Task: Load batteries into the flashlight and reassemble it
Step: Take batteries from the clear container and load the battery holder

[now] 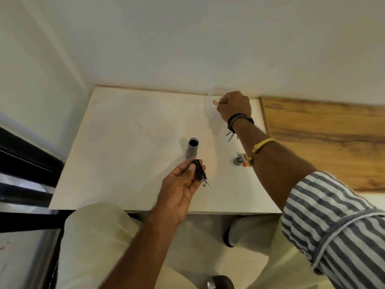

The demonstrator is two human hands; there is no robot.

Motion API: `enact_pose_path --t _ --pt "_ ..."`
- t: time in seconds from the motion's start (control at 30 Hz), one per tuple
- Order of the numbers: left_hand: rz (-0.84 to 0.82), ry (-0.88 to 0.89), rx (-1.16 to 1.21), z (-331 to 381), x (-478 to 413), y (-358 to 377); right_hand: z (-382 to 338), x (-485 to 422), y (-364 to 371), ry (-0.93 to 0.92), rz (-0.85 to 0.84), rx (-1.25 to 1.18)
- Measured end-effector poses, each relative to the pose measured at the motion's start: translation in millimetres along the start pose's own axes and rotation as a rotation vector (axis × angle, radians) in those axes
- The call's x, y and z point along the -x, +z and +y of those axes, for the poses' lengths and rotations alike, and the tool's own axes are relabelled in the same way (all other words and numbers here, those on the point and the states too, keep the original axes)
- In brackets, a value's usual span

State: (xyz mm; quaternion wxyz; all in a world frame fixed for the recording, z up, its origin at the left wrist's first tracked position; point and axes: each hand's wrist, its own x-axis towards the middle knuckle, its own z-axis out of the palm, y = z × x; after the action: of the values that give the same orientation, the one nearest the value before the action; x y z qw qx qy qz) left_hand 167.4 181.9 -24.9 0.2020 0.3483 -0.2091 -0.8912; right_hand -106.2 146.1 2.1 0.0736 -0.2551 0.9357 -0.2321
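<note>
A grey flashlight body (192, 150) stands upright on the white table (125, 153), its open dark end facing up. Just in front of it my left hand (181, 188) holds a black battery holder (199, 170) between thumb and fingers. Far back at the table's rear edge, my right hand (234, 105) is closed around a small copper-coloured battery (215, 102), beside a blurred clear container (210, 101). The flashlight's round end cap (238, 160) lies near my right forearm, with small orange-tipped batteries (245, 161) next to it, partly hidden by the arm.
A wood-grain surface (323, 138) adjoins the table on the right. A white wall runs behind the table, and a dark window frame (25, 163) sits at the left. Small dark specks (205, 184) lie on the table by my left hand. My knees are below the front edge.
</note>
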Motion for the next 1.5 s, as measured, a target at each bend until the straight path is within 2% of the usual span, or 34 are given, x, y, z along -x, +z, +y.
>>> enact_pose_path --t 0.2,0.37,0.47,0.7,1.2,1.5 --pt "-0.021 -0.013 -0.037 2 11 4 6 63 -21 -0.051 0.097 -0.394" --pt "-0.029 -0.001 -0.049 0 17 7 24 147 -33 0.01 0.024 -0.719" --pt "-0.054 -0.006 -0.073 -5 21 7 40 194 -35 0.038 -0.03 -0.808" --pt "-0.071 -0.016 -0.141 -13 27 7 48 239 -40 0.006 0.003 -0.834" --pt "-0.111 0.017 -0.351 -19 32 6 52 254 -43 -0.155 0.018 -0.594" --pt "-0.056 0.113 -0.456 -20 29 2 47 259 -34 -0.207 -0.017 -0.493"
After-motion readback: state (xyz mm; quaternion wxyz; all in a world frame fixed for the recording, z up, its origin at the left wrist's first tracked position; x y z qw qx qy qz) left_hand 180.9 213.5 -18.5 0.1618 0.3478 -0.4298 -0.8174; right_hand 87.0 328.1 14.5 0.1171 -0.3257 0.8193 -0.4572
